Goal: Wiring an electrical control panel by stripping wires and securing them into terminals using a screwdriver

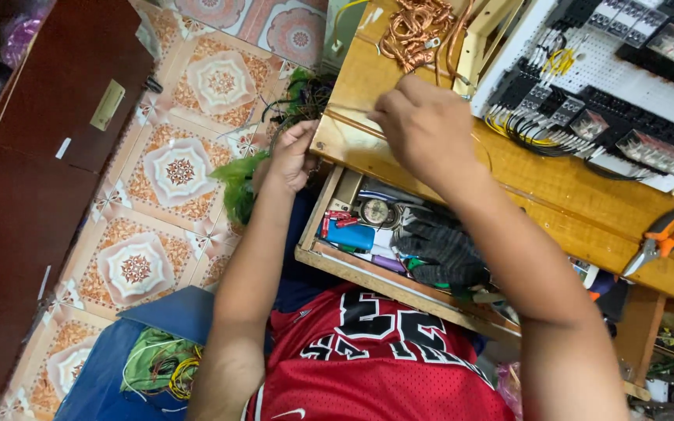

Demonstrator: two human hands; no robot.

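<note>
Head view: right hand (424, 125) over wooden bench (555, 187), fingers pinched on a thin wire (349, 111). Left hand (290, 156) at bench edge, fingers curled; grip unclear. Copper coil (419, 31) just beyond. Open drawer (352, 261) below; pliers (661, 238) well right.

We see a glossy honey-yellow wooden workbench (555, 195) with a coppery-orange tangle of wire (415, 27) at twelve o'clock. At one o'clock, a white perforated panel (626, 74) carries black blocks and yellow-tipped black wiring. Orange-handled pliers (665, 238) lie at three o'clock. The floor tiles (181, 168) at nine o'clock show cream-and-rust floral medallions. The mesh jersey (376, 374) at six o'clock is red, lettered black with white edging.
</note>
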